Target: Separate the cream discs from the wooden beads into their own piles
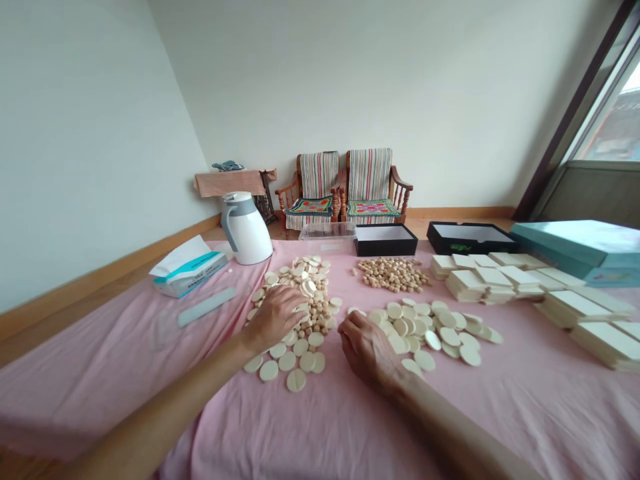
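My left hand (pixel 277 315) reaches into a mixed pile of pale round wooden discs (pixel 296 381) and small wooden beads (pixel 318 316). Its fingers are bent down, and a disc shows at the fingertips. To the right, my right hand (pixel 369 350) rests low over the cloth, fingers curled in. It lies between the mixed pile and a second heap of wooden discs (pixel 450 335). Its palm and fingertips are turned away, so what it holds, if anything, is hidden.
Loose beads (pixel 393 275) form a heap further back, before an open black box (pixel 386 241). Stacked pale rectangular boards (pixel 500 277), another black box (pixel 467 237) and a blue box (pixel 580 243) stand right. A white jug (pixel 249 230) and tissue pack (pixel 189 268) stand left on the pink cloth (pixel 320 440).
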A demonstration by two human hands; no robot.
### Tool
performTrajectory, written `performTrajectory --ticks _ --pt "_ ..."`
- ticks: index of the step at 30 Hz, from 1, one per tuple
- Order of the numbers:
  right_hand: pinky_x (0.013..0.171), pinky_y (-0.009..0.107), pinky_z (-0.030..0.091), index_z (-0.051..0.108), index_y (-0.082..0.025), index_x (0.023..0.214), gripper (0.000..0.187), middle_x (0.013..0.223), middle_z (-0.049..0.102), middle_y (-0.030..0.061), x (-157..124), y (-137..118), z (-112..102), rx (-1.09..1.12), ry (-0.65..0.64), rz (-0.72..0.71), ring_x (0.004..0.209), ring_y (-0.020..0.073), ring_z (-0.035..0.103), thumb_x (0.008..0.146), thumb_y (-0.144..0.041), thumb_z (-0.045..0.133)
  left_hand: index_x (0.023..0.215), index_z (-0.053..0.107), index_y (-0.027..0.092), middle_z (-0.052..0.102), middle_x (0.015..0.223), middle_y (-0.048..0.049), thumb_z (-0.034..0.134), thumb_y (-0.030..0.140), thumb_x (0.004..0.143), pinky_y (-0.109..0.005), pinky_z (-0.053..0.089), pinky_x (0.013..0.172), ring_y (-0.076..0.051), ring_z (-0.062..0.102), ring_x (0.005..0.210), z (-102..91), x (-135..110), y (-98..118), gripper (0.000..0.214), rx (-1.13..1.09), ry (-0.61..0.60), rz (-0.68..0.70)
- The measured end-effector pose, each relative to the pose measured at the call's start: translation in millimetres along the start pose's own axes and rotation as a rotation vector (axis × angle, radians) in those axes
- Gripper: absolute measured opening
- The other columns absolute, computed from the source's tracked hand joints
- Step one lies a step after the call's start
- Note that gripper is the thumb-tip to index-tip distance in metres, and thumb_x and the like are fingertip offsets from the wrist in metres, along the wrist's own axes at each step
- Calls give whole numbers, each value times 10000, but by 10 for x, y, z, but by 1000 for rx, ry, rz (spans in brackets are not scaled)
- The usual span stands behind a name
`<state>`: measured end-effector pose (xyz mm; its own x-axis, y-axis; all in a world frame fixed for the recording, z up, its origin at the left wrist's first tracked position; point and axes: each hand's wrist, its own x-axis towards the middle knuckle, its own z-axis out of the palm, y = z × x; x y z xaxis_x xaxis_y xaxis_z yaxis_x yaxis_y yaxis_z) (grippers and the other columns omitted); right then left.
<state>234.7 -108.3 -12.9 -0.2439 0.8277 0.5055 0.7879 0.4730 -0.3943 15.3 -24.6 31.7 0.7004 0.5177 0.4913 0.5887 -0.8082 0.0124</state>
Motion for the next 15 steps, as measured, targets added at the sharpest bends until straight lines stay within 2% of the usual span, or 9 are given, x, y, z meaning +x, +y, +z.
performTrajectory --ticks 3,9,13,15 --pt "620 236 367 562 -176 765 205 812 540 41 14 1 -35 46 -3 0 681 130 492 847 -50 422 984 691 206 671 884 -57 536 226 893 -374 442 853 -187 585 879 -7 156 60 181 -77 -40 45" --pt "664 251 398 591 -186 830 179 852 566 48 66 167 -245 108 85 68 738 148 539 874 -105 438 1035 663 203 657 928 -61 507 178 900 -327 432 844 -179 567 915 131 426 164 208 -160 -239 221" --pt "659 258 402 594 -192 813 157 831 571 40 103 333 -363 91 162 150 715 149 550 875 -144 458 796 649 177 616 814 -50 487 180 909 -279 427 751 -166 554 834 249 483 136 198 -135 -319 240" --pt "669 262 409 593 -192 813 160 827 574 41 117 391 -390 90 199 180 707 150 554 868 -136 453 764 622 169 603 800 -48 478 172 911 -262 426 723 -160 552 814 274 514 111 206 -148 -342 225"
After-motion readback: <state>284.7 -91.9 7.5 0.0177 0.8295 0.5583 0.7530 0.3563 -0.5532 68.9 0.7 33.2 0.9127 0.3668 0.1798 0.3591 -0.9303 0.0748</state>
